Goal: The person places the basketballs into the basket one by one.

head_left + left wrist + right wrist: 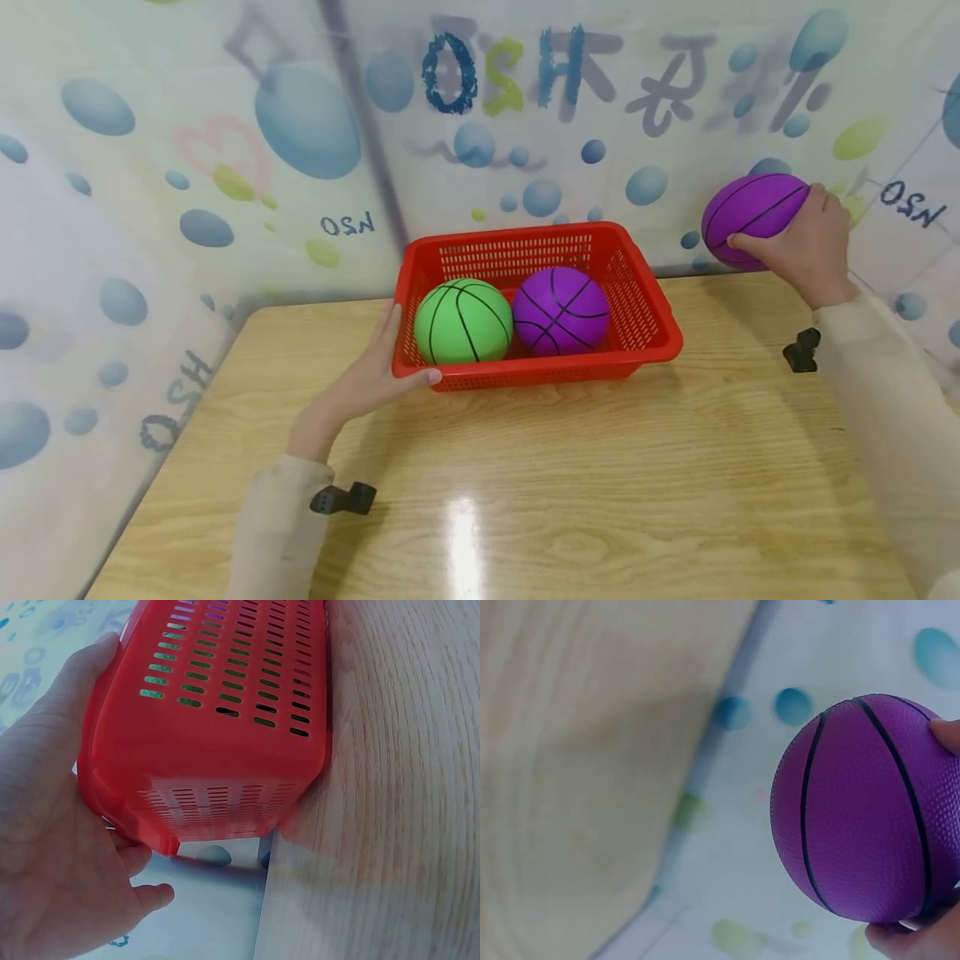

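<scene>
A red plastic basket (525,372) with slotted walls stands on the wooden table. Inside it, a green ball (463,323) with black lines lies at the left, beside a purple ball (561,312). My left hand (365,375) holds the basket's left front corner, thumb along the front rim and fingers at the left side. In the left wrist view the left hand (60,825) is at the rim. Off to the right, my right hand (806,242) grips a second purple ball (750,212) between thumb and fingers, above the table's back. That purple ball (855,817) appears large in the right wrist view.
The wooden table (540,483) extends in front of the basket and to both sides. Behind it hangs a pale sheet (480,192) with blue and green dots and lettering, close to the table's back edge. Black wrist devices sit on both sleeves.
</scene>
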A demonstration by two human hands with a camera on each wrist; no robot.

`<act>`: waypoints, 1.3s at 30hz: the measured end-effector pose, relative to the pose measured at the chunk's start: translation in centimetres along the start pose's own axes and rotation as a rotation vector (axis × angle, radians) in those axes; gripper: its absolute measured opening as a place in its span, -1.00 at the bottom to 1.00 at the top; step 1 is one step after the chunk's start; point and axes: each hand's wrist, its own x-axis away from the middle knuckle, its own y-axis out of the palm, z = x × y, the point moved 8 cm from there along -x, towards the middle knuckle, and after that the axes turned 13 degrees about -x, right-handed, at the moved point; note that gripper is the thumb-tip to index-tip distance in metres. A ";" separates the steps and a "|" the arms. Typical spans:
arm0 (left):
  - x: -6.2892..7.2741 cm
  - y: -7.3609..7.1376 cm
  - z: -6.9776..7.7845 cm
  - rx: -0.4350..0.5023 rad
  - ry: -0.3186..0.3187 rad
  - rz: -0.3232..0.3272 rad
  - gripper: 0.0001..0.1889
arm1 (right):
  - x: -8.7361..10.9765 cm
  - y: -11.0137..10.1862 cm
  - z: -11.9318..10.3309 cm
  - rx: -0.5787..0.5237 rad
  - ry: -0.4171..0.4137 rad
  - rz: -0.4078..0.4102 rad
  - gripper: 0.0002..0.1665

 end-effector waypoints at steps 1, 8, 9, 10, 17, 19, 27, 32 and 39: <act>0.0 0.0 0.0 -0.001 -0.001 0.000 0.21 | -0.1 0.0 -0.6 -0.012 -0.008 -0.004 0.20; -0.1 -0.1 -0.1 -0.007 0.003 0.004 0.21 | -0.9 0.1 -5.0 -0.116 -0.062 -0.024 0.12; -0.1 -0.1 -0.1 -0.007 0.004 0.004 0.21 | -1.0 0.2 -5.7 -0.127 -0.073 -0.030 0.11; -0.1 -0.1 -0.1 -0.006 0.005 0.003 0.21 | -1.0 0.3 -6.3 -0.136 -0.080 -0.040 0.10; -0.3 0.0 0.0 0.005 0.002 -0.009 0.20 | -1.3 1.5 -10.9 -0.185 -0.162 -0.091 0.06; -0.3 0.0 0.0 0.001 0.000 -0.011 0.20 | -1.4 1.9 -12.0 -0.188 -0.174 -0.103 0.06; -0.1 -0.2 0.0 0.004 0.004 -0.003 0.21 | -1.5 5.0 -16.6 -0.169 -0.235 -0.194 0.18; 0.0 -0.1 -0.2 0.006 0.006 0.005 0.21 | -0.8 8.0 -20.5 -0.116 -0.331 -0.283 0.19; -0.1 0.0 -0.1 0.007 0.014 0.007 0.20 | 0.4 12.6 -24.9 -0.009 -0.446 -0.427 0.24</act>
